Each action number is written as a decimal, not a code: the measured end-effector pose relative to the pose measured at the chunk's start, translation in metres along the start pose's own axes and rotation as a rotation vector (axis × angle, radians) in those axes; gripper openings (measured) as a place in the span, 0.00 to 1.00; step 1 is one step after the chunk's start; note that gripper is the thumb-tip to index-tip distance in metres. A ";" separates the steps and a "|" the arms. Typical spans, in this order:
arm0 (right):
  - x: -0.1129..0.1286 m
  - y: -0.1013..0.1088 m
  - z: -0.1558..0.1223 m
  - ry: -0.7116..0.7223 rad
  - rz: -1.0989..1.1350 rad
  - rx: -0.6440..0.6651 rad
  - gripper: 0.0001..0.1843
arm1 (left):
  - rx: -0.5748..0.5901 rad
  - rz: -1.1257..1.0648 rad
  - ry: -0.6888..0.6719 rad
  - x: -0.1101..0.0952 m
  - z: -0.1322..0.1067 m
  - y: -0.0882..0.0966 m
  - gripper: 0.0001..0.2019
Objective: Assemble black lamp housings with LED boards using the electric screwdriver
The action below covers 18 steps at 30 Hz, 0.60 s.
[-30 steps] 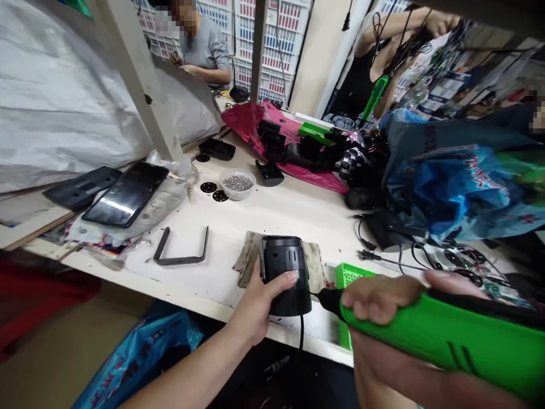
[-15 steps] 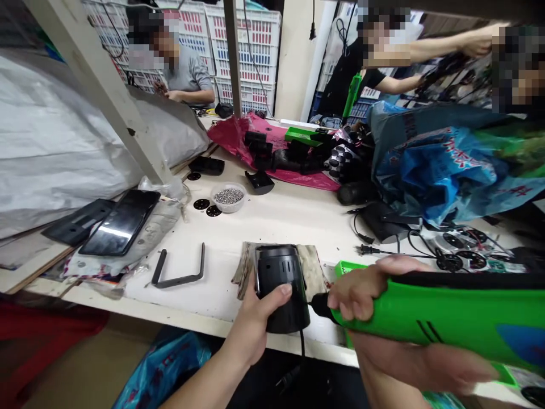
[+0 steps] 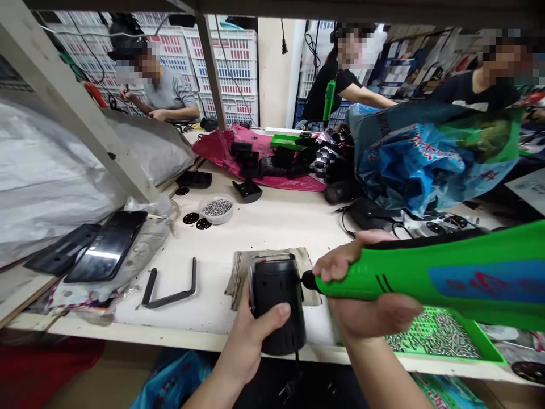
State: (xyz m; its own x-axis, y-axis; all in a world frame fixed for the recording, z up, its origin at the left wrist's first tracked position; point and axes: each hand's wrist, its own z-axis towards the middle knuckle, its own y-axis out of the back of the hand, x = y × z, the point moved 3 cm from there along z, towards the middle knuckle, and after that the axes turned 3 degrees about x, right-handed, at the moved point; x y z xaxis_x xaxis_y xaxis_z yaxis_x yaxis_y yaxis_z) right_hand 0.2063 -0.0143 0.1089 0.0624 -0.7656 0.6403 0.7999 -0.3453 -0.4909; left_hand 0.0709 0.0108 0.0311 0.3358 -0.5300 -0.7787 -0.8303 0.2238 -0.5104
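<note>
So the left hand is wrapped around a black casing, thumb across its face, near the tabletop's front edge and partly over a rag. Right hand is curled snugly around a chunky green power screwdriver, tip right at the casing's side.

On your left, a dark phone lies on a crumpled plastic bag. Ahead of you, a pink sheet spreads near a bulging blue bag, and a person in grey works before stacked white crates.
</note>
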 end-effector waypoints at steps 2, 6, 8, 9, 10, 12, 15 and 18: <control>0.004 -0.001 0.000 0.013 0.013 -0.022 0.26 | -0.057 0.016 0.000 0.000 0.003 0.003 0.39; 0.008 -0.004 0.001 0.029 0.016 -0.022 0.24 | -0.040 -0.007 0.039 0.006 0.003 0.002 0.40; 0.003 -0.004 0.001 0.011 0.026 -0.003 0.23 | -0.019 -0.020 0.016 0.008 0.000 0.000 0.42; 0.000 -0.003 0.000 -0.006 0.036 0.004 0.22 | -0.024 -0.018 -0.003 0.009 -0.002 0.000 0.43; -0.003 -0.002 0.000 -0.018 0.047 0.013 0.22 | -0.037 -0.011 -0.022 0.010 -0.004 0.000 0.43; -0.006 0.000 -0.002 -0.024 0.069 0.035 0.23 | -0.057 -0.008 -0.038 0.010 -0.006 0.002 0.43; -0.004 0.001 -0.003 -0.019 0.098 0.081 0.24 | -0.031 -0.015 -0.016 0.010 -0.006 0.004 0.43; 0.005 0.000 -0.005 -0.009 0.065 0.083 0.25 | 0.007 0.002 0.029 0.011 -0.002 0.005 0.39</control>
State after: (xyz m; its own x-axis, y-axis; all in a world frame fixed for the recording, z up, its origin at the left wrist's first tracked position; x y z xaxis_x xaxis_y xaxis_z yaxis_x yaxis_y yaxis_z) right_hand 0.2035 -0.0208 0.1090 0.1206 -0.7798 0.6143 0.8408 -0.2488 -0.4808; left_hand 0.0696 0.0041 0.0212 0.3208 -0.5527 -0.7692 -0.8282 0.2304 -0.5109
